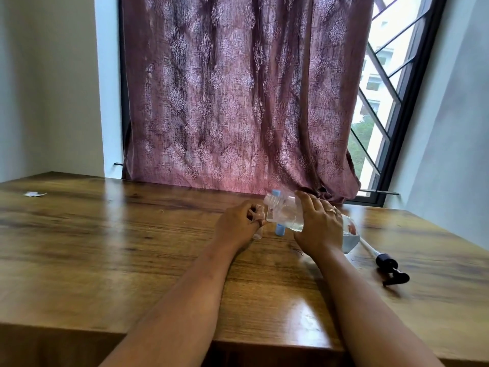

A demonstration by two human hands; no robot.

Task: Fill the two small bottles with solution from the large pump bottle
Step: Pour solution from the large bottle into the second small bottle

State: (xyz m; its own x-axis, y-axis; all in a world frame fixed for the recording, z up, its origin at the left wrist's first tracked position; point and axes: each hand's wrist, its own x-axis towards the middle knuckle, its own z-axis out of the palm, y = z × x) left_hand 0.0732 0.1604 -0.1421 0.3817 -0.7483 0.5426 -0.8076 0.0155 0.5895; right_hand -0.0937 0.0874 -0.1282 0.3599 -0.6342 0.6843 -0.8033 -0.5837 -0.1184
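Observation:
My right hand [320, 223] grips the large clear bottle [284, 213], which is tilted with its open neck pointing left and down. Its pump is off. My left hand [238, 223] holds a small clear uncapped bottle [258, 221] standing on the wooden table [132, 247], its mouth just beside the large bottle's neck. A light blue cap [280, 229] sits on the table under the large bottle. Another light blue cap [276, 193] shows just behind the large bottle's neck; what it sits on is hidden.
The black pump head with its white tube [389, 266] lies on the table to the right of my right arm. A white paper scrap [34, 194] lies far left. A patterned curtain [238, 102] hangs behind the table's far edge.

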